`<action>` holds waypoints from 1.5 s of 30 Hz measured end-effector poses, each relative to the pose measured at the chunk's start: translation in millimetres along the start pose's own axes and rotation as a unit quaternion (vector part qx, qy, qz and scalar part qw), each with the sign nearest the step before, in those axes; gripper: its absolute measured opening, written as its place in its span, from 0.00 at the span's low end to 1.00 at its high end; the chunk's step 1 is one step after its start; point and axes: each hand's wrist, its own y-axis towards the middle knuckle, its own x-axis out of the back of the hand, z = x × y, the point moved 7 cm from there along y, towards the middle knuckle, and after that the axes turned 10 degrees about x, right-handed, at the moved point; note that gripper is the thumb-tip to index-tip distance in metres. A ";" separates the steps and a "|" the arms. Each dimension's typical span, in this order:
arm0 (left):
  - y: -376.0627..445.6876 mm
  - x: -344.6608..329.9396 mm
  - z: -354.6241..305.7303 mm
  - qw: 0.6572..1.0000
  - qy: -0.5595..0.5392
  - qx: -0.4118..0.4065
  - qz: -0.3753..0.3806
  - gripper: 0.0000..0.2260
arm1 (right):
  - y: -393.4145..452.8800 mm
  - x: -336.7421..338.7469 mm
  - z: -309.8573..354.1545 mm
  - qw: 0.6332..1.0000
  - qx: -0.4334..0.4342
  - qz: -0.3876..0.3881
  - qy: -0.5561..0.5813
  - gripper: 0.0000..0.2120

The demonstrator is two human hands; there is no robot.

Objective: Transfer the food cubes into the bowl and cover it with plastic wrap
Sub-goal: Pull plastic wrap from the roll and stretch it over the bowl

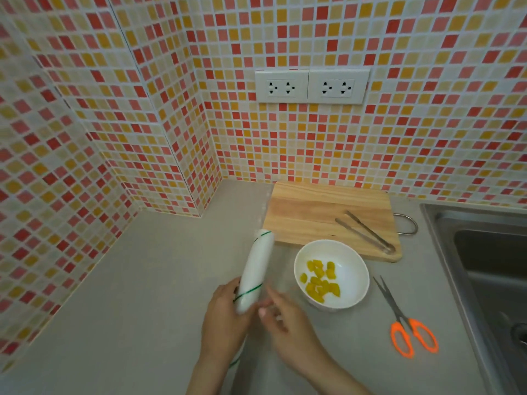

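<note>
A white bowl (350, 283) stands on the grey counter and holds several yellow food cubes (320, 282). Left of it is a white roll of plastic wrap (255, 266) with green stripes, tilted with its far end near the cutting board. My left hand (222, 323) grips the near end of the roll. My right hand (281, 317) is beside the roll's near end, blurred, its fingers pinched at the loose film edge. A faint sheet of clear film seems to stretch toward the back between roll and board.
A wooden cutting board (313, 218) with metal tongs (366, 232) lies behind the bowl. Orange-handled scissors (405, 323) lie right of the bowl. A steel sink (484, 266) borders the counter on the right. Tiled walls close in at the left and back.
</note>
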 end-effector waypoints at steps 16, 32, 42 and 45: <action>-63.6 -11.8 -101.5 0.947 -0.213 -0.182 0.160 0.20 | -20.7 70.5 20.7 0.922 -0.015 -0.244 0.301 0.10; -55.3 -30.7 -123.7 0.941 -0.231 -0.188 0.164 0.22 | -6.9 122.3 1.0 0.922 -0.026 -0.337 0.186 0.10; -12.4 -53.8 -130.3 0.926 -0.314 -0.095 0.186 0.22 | 35.8 130.1 -2.6 0.949 -0.036 -0.283 0.135 0.10; -2.2 -62.8 -129.0 0.903 -0.366 -0.034 0.222 0.23 | 47.4 135.1 -5.5 0.951 -0.031 -0.290 0.099 0.10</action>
